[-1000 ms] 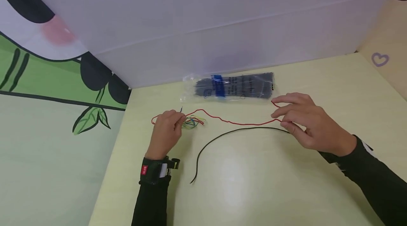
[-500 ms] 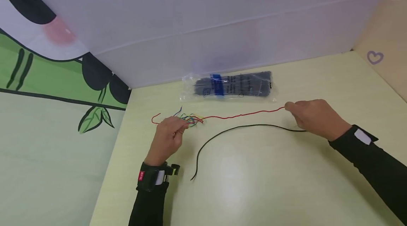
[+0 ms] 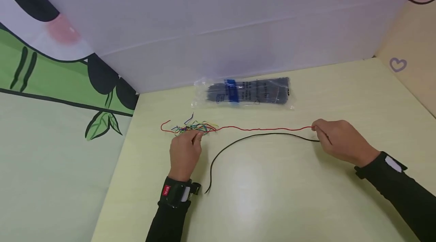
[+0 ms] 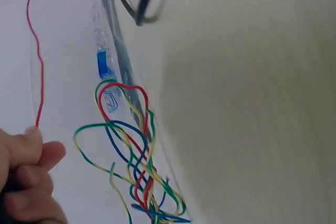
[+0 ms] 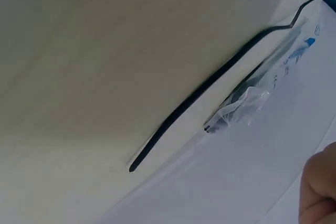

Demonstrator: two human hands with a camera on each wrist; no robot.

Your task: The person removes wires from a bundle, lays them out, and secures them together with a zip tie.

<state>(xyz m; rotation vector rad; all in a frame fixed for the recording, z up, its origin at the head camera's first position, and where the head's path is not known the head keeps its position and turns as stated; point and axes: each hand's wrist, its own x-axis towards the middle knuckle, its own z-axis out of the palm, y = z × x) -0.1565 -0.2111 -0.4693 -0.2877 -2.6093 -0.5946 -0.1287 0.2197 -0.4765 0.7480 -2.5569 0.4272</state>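
A red wire (image 3: 259, 129) is stretched nearly straight between my two hands. My right hand (image 3: 342, 140) pinches its right end. Farther left, my left hand (image 3: 185, 155) pinches the same wire between thumb and forefinger, as the left wrist view shows at its fingertips. Beside the left hand lies a tangle of thin wires (image 4: 149, 171) in red, blue, yellow and green. A black wire (image 3: 272, 133) curves over the table below the red one; its right end is hidden by the right hand in the head view. The right wrist view catches only a part of the right hand (image 5: 320, 187).
Behind the wires lies a clear plastic bag (image 3: 252, 90) of dark thin strips with a blue band. A pale wall panel (image 3: 238, 38) stands along the table's back edge. The light table (image 3: 265, 204) extends toward the front.
The right hand closes its loosely spread fingers on the red wire's end and draws it rightward, then lower, straightening it. The left hand shifts slightly right, uncovering more of the tangle.
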